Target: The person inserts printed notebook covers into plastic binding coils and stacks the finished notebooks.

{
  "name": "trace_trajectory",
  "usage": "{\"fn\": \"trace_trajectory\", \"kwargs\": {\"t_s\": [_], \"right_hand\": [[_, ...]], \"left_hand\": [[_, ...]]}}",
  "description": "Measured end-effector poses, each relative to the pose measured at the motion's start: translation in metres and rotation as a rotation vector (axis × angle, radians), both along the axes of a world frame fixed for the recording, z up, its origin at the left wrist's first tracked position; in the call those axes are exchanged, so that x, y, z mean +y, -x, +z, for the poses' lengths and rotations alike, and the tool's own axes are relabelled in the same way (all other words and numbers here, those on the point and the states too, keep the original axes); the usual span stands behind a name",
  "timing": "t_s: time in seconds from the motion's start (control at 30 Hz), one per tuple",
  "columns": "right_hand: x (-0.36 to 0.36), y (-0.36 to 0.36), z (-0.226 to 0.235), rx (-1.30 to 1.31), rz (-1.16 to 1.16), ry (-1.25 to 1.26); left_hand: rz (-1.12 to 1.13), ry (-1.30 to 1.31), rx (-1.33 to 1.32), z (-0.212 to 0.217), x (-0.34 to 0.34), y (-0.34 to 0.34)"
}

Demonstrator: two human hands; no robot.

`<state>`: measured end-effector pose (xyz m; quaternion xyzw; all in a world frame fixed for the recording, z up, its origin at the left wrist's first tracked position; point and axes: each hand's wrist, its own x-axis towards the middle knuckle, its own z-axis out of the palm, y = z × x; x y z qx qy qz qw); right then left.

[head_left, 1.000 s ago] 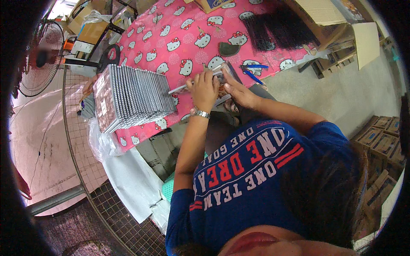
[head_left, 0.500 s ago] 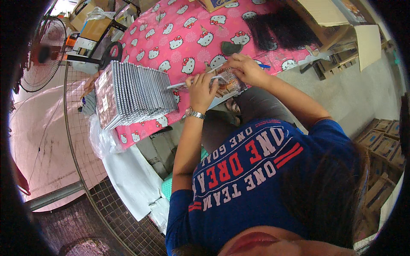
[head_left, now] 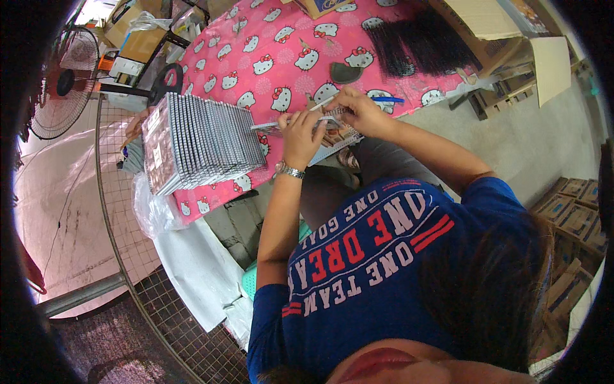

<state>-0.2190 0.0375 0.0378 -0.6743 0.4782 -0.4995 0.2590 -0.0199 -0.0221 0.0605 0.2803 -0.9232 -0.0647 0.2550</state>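
Booklet is clasped by left fingers; grip of right fingers cannot be told; likely light, bendy, best held by edges.

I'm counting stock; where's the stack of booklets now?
In the head view, the stack of booklets stands left of centre on the pink tablecloth, left of the left hand.

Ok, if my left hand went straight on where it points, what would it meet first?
Past the booklet it touches, your left hand would probably skim the pink tablecloth, perhaps a small tan scrap, before the cardboard box farther up. Depth is unclear.
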Motion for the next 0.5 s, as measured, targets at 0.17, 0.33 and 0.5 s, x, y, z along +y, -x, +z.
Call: {"fn": "trace_trajectory", "kwargs": {"t_s": [0.17,0.33,0.5], "right_hand": [[0.013,0.005,0.006,0.114,0.001,0.023],[0.012,0.001,0.000,0.028,-0.009,-0.033],[0.020,-0.002,0.024,0.149,-0.092,-0.118]], "left_hand": [[-0.010,-0.014,0.001,0.001,0.000,-0.003],[0.057,0.028,0.008,0.002,0.006,0.005],[0.034,0.042,-0.073,0.002,0.012,0.014]]}}
